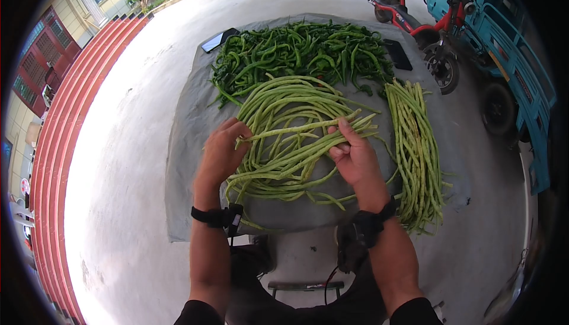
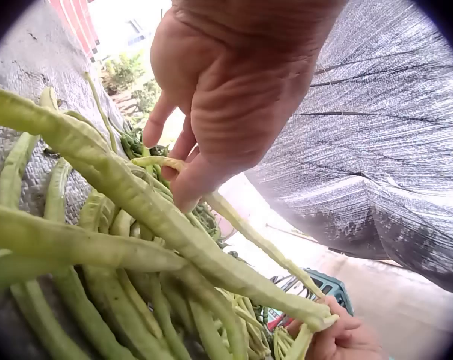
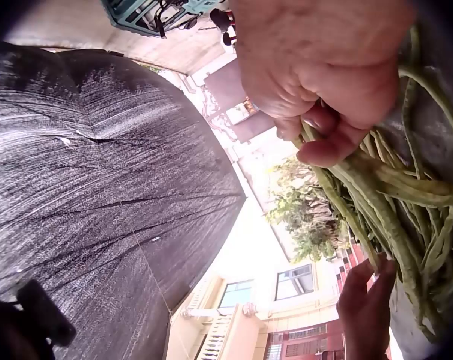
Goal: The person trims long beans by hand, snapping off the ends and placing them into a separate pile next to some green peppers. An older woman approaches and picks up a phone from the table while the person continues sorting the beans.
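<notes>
My left hand (image 1: 223, 150) pinches one end of a pale long bean (image 1: 290, 129) between thumb and fingers. That bean runs across to my right hand (image 1: 358, 158), which grips its other end along with the ends of several more long beans (image 1: 305, 154). In the left wrist view the pinched bean (image 2: 249, 234) looks thin and yellowish, stretched nearly straight between both hands. Below and beyond the hands, a loose coil of green long beans (image 1: 269, 96) lies on the grey sheet (image 1: 192, 129). Thumb and curled fingers of the right hand (image 3: 331, 112) close round the bean ends.
A straight bundle of long beans (image 1: 415, 153) lies to the right. Green peppers (image 1: 308, 52) are heaped at the back, with a dark flat phone-like object (image 1: 398, 55) beside them. Red steps (image 1: 77, 117), a red scooter (image 1: 424, 28) and a blue three-wheeler (image 1: 510, 46) stand around.
</notes>
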A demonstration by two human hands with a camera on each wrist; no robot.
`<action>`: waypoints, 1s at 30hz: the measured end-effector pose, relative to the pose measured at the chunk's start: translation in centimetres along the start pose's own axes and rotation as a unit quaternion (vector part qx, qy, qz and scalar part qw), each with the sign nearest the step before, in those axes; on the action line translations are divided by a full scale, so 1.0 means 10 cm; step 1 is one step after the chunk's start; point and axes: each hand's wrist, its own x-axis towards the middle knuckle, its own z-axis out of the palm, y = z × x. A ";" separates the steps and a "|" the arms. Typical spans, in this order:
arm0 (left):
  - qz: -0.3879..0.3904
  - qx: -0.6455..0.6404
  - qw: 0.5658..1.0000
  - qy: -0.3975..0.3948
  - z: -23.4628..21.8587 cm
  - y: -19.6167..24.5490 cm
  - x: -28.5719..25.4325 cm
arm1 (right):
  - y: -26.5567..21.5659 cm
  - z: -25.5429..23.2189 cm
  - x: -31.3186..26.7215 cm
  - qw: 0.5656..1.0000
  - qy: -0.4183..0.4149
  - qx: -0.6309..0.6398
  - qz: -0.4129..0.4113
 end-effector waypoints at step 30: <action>-0.047 0.091 0.992 -0.067 -0.50 0.16 -0.19 | -0.05 -0.02 0.03 0.997 -0.065 0.013 -0.030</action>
